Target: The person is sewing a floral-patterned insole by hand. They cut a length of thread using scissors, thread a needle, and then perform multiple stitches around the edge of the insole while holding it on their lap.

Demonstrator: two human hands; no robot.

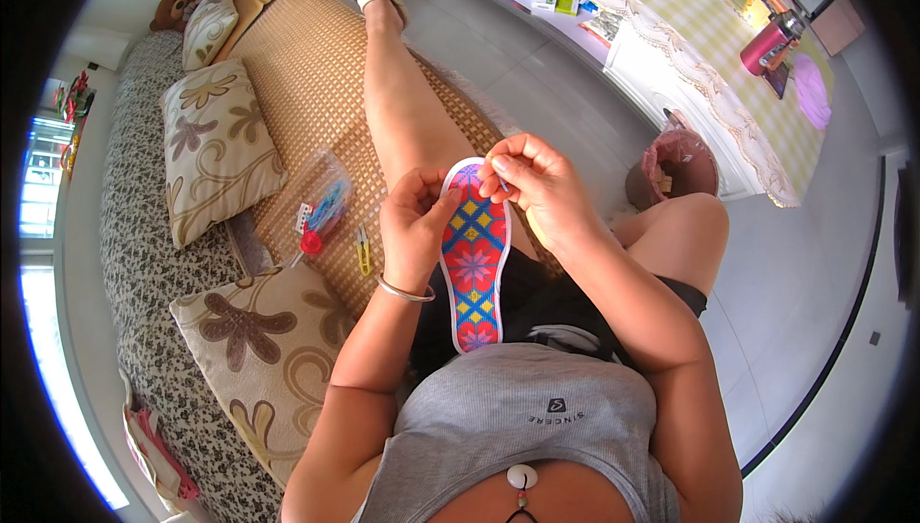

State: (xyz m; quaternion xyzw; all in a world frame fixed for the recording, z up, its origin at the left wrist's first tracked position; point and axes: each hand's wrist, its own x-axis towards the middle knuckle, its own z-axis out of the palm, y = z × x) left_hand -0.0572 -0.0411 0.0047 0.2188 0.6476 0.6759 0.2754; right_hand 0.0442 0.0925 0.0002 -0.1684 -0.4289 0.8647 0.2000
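An embroidered insole (472, 260) with a white rim and red, blue, yellow and pink flower and lattice patterns stands lengthwise over my lap. My left hand (417, 226) grips its upper left edge, thumb on the patterned face, a silvery bangle at the wrist. At the upper right edge, my right hand (537, 183) has thumb and forefinger pinched together. A tiny bluish bit shows by those fingertips, too small to name. Left of my left hand, yellow thread snips (363, 251) lie on the woven mat beside a clear bag (328, 199) of blue thread.
A red-topped item (310, 242) lies by the bag. Patterned cushions (220, 149) line the sofa (144, 197) at left. To the right stand a pink-lined waste bin (674, 167) and a cloth-covered table (671, 6) with a red thermos (767, 49).
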